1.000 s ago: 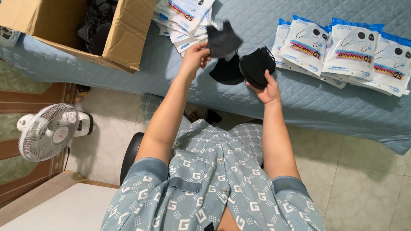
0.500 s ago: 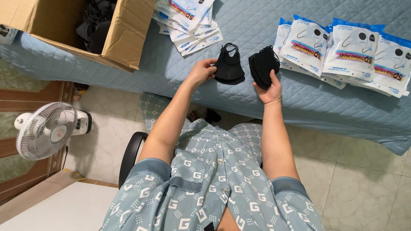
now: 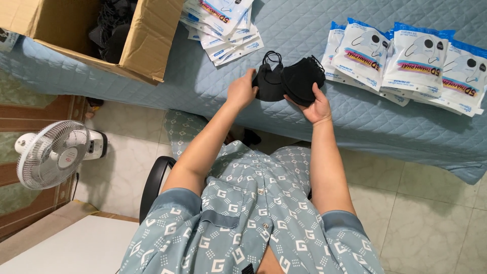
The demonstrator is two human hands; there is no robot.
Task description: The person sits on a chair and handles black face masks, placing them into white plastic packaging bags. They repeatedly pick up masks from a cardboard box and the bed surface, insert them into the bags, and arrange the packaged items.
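Both hands have come closer together since the earlier frames, so the single black mask now meets the stack instead of hanging apart from it. On the far left a white fan [image 3: 50,155] stands on the floor, and above it an open cardboard box [image 3: 147,43] with dark things inside sits on the blue quilted bed [image 3: 314,127]. Next to the box lies a loose pile of flat packets [image 3: 223,25]. The left hand [image 3: 242,91] pinches one black mask [image 3: 269,83] by its lower edge; the mask is folded, matte, with thin ear loops standing up at its top. It touches the stack of black masks [image 3: 303,78], which the right hand [image 3: 317,104] cups from below with fingers curled around it, above the bed edge. To the right, filled white and blue bags [image 3: 411,63] lie in an overlapping row.
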